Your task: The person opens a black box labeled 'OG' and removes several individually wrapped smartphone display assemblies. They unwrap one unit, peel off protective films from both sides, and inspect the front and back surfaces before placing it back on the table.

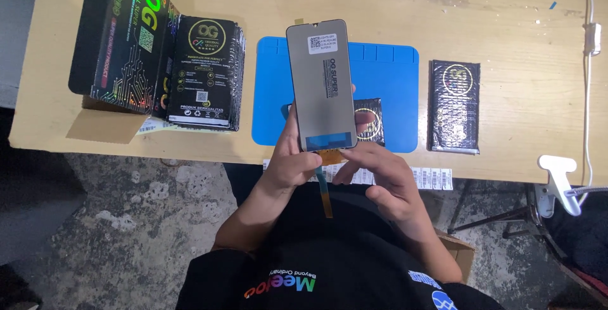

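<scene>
A grey phone screen panel [321, 85] with a white sticker near its top is held upright over the blue work mat [396, 82]. My left hand [290, 161] grips its lower left edge. My right hand [379, 174] touches its bottom right corner, fingers by the orange flex cable [325, 193] that hangs down from the panel. A small black pouch [370, 123] lies on the mat behind the panel, partly hidden by it and my fingers.
An open black printed box [120, 37] and a stack of black pouches [204, 72] sit at the left on the wooden table [506, 31]. Another black pouch [454, 106] lies right of the mat. White label strips [434, 177] hang off the front edge. A white clamp [560, 183] is at the right.
</scene>
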